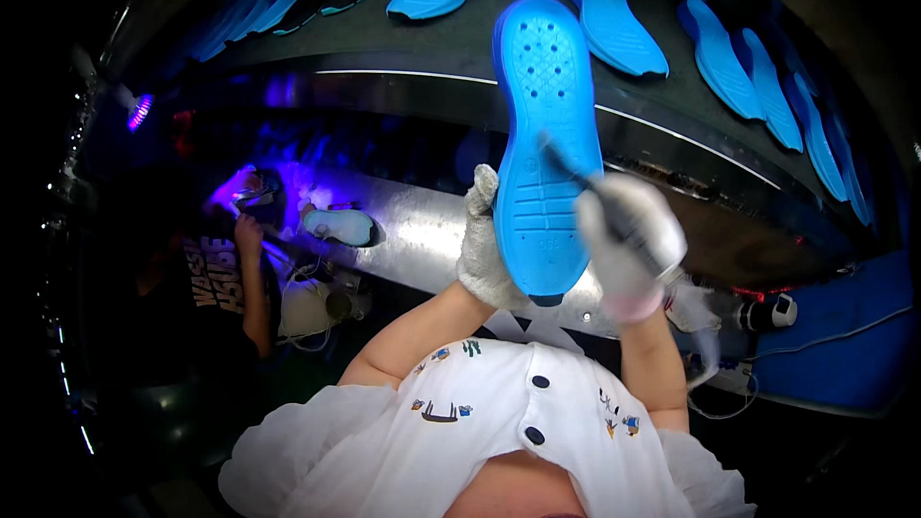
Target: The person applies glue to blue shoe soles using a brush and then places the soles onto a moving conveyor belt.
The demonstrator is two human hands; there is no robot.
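A bright blue shoe sole (543, 201) is held upright before me, its heel end with small dark holes pointing away. My left hand (483, 247), in a white glove, grips its left edge near the lower end, thumb up along the side. My right hand (630, 242), also gloved and slightly blurred, is closed around a dark-handled brush (624, 221). The brush's tip is over the middle of the sole's face; whether it touches, I cannot tell.
More blue soles (619, 21) lie along a dark conveyor belt (355, 43) beyond my hands. A metal ledge (422, 230) runs below it, carrying a pale sole (339, 226). At left, a co-worker's arm (251, 278) reaches into purple light. A blue panel (849, 341) and cables stand at right.
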